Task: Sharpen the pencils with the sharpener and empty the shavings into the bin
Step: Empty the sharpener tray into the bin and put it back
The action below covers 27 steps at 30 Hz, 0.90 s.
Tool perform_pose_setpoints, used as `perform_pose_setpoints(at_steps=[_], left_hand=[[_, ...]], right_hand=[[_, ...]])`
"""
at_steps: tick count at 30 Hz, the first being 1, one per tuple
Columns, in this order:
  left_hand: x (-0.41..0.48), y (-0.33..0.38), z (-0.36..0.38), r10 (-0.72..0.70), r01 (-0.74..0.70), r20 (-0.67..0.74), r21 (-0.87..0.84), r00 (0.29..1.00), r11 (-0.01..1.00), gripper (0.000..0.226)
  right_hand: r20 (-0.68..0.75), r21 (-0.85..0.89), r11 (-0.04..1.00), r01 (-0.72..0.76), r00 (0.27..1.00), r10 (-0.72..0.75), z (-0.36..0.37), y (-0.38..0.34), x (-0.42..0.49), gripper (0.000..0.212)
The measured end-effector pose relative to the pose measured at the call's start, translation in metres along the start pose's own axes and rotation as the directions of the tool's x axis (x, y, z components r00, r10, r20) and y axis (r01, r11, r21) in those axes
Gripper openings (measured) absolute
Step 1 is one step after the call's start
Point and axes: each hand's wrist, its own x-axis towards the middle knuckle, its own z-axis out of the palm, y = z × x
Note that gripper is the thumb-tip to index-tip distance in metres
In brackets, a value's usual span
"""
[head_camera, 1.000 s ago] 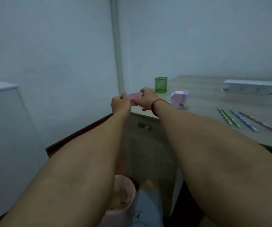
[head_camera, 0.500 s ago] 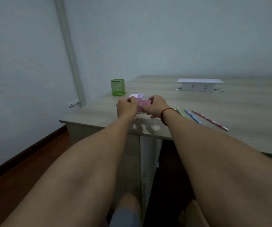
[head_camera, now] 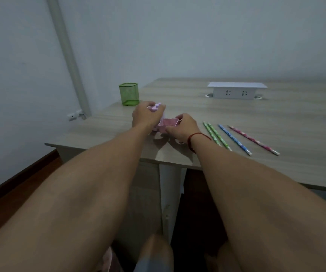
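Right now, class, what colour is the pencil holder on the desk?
The pencil holder is green, clearest in the head view.

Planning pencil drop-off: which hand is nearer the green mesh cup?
Left. The left hand, gripping the sharpener, lies in front of the green mesh cup; the right hand, holding the pink drawer, is farther right.

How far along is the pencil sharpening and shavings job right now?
Done, apparently: four patterned pencils lie in a row on the wooden desk, though their tips are too small to judge. In hand: the left hand grips the lilac plastic sharpener; the right hand holds its pink shavings drawer beside it. Left: probably seating the drawer; I can't tell whether it's emptied.
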Motion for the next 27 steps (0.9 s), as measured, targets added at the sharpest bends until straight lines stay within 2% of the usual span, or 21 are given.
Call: perform_pose_setpoints(at_steps=[5, 10, 16, 19, 21, 27], left_hand=[[0.004, -0.006, 0.000, 0.046, -0.045, -0.065, 0.027, 0.997, 0.999, 0.036], [0.006, -0.010, -0.004, 0.026, -0.030, -0.129, -0.034, 0.991, 0.999, 0.030], [0.001, -0.014, 0.001, 0.056, -0.059, -0.118, -0.024, 0.991, 0.998, 0.038], [-0.005, -0.020, 0.005, 0.068, -0.067, -0.168, 0.009, 0.983, 0.998, 0.060], [-0.007, -0.024, 0.004, 0.060, -0.071, -0.238, -0.036, 0.969, 0.997, 0.069], [-0.003, -0.031, 0.008, 0.089, -0.102, -0.216, -0.048, 0.972, 0.994, 0.065]], right_hand=[[-0.052, 0.007, 1.000, 0.010, 0.999, -0.010, 0.004, 0.004, 0.007, 0.062], [-0.053, -0.108, 0.994, 0.014, 0.998, -0.020, 0.013, 0.004, 0.013, 0.064], [-0.005, -0.212, 0.975, 0.072, 0.997, -0.074, 0.017, 0.005, 0.017, 0.053], [-0.001, -0.239, 0.968, 0.082, 0.996, -0.084, 0.019, 0.006, 0.020, 0.056], [-0.014, -0.219, 0.972, 0.090, 0.995, -0.095, 0.022, 0.007, 0.020, 0.057], [-0.046, -0.201, 0.972, 0.121, 0.990, -0.132, 0.024, 0.010, 0.020, 0.040]])
